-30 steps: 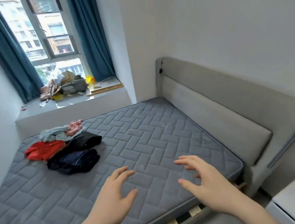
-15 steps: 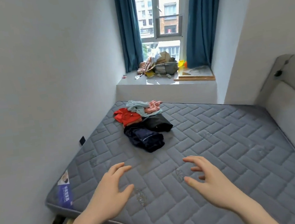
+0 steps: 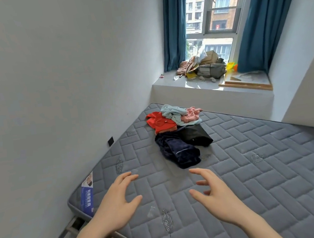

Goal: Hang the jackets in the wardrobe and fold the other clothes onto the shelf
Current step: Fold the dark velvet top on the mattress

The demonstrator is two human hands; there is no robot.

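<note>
From the head view, a small heap of clothes (image 3: 179,134) lies on the grey mattress (image 3: 255,166), toward the window end. A dark navy garment (image 3: 179,152) is nearest, with a black one (image 3: 196,136) beside it, then red, pale blue and pink pieces behind. All look soft and light — limp cloth that will sag and slip unless gathered in a bunch or taken by a collar or shoulder seam. The left hand (image 3: 116,203) and right hand (image 3: 217,196) hover over the mattress, fingers spread and loosely curved, holding nothing — the navy garment lies just beyond the fingertips, not touched.
</note>
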